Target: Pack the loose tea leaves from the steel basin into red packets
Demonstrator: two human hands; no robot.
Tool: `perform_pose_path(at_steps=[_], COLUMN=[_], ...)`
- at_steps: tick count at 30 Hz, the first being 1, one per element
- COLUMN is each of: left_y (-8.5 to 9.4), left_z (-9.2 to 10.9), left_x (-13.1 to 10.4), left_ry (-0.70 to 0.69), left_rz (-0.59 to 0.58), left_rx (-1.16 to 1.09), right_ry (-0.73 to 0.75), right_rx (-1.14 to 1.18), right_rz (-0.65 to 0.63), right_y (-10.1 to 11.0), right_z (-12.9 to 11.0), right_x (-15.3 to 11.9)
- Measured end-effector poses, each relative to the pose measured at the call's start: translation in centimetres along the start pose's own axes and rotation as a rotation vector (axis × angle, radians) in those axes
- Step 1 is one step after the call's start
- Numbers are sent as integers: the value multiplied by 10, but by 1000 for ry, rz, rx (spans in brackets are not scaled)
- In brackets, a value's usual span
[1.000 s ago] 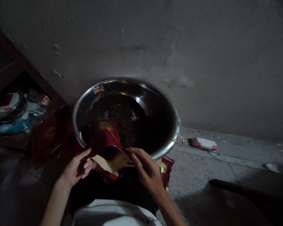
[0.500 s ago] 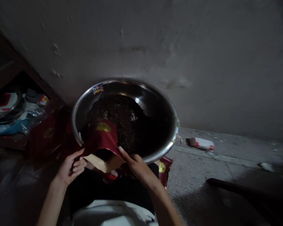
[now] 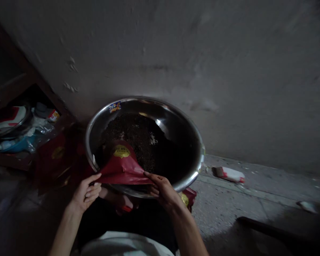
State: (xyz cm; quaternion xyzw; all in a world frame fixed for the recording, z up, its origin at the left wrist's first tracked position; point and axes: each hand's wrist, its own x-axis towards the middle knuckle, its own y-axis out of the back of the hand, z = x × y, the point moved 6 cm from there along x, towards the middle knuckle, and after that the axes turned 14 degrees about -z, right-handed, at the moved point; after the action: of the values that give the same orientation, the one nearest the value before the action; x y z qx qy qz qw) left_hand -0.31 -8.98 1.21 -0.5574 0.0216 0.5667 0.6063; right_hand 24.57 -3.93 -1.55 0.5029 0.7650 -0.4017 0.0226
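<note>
A dark red bag (image 3: pixel 122 167) with a gold label lies over the near rim of a wide metal basin (image 3: pixel 185 119). Its mouth edge is pulled flat and taut toward me, so its inside does not show. My left hand (image 3: pixel 88 192) pinches the left corner of that edge. On the opposite corner, my right hand (image 3: pixel 160 186) pinches between thumb and fingers. Dark, crumbly, loose material (image 3: pixel 130 128) fills the left and middle of the basin, behind the bag. The bag's far end rests against it.
More red bags (image 3: pixel 61 153) lie left of the basin, and another red bag (image 3: pixel 189 197) is at its lower right. A shelf holds a blue dish (image 3: pixel 13 144) and plastic wrap. A white and red carton (image 3: pixel 230 175) lies on the floor by the wall (image 3: pixel 242 89).
The bag's mouth, open with its pale lining showing, is now drawn flat between my hands. My right hand has moved a little to the right. The whole view has shifted slightly.
</note>
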Motion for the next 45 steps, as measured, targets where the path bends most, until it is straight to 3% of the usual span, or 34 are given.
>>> perform_pose_path(at_steps=[2,4,6,7,8,10,12,13,16,19,21,24,27,32,37,45], left_y=[2,3,4,5,6,9,10,11,18,20,9,-16,-34,-46,-46,-56], left_z=[-10,-19,-25,-27,-28,-29,-29,-29,-20,8,20,20,12,9,13,14], left_x=[3,4,5,5,6,8,10,10,4,-19,-37,-46,-44,-36,-31,-31], left_ry=[-3,-11,-32,-37,-33,-19,11,20,-76,-446,-684,-828,-909,-1062,-1056,-1039], left_rz=[8,11,18,31,47,64,47,33,84,275,339,238,149,59,-51,-24], left_rx=[63,114,137,143,152,183,228,261,461,865,1186,1668,1982,2183,2187,2177], right_ry=[36,183,480,660,835,1041,1069,1052,1023,1040,1043,1055,1048,1071,1060,1019], right_rx=[-207,-555,-959,-1142,-1304,-1560,-1719,-1768,-1813,-1763,-1717,-1684,-1718,-1785,-1762,-1530], right_rz=[105,340,548,565,499,227,51,25,45,103,143,176,193,243,224,130], right_y=[8,9,-17,-39,-65,-110,-132,-135,-128,-120,-119,-118,-115,-113,-117,-115], right_z=[1,-10,-26,-30,-29,-15,1,8,20,27,30,37,44,48,42,30], right_x=[-4,-19,-41,-50,-55,-54,-43,-36,-22,-21,-23,-23,-16,-11,-14,-8])
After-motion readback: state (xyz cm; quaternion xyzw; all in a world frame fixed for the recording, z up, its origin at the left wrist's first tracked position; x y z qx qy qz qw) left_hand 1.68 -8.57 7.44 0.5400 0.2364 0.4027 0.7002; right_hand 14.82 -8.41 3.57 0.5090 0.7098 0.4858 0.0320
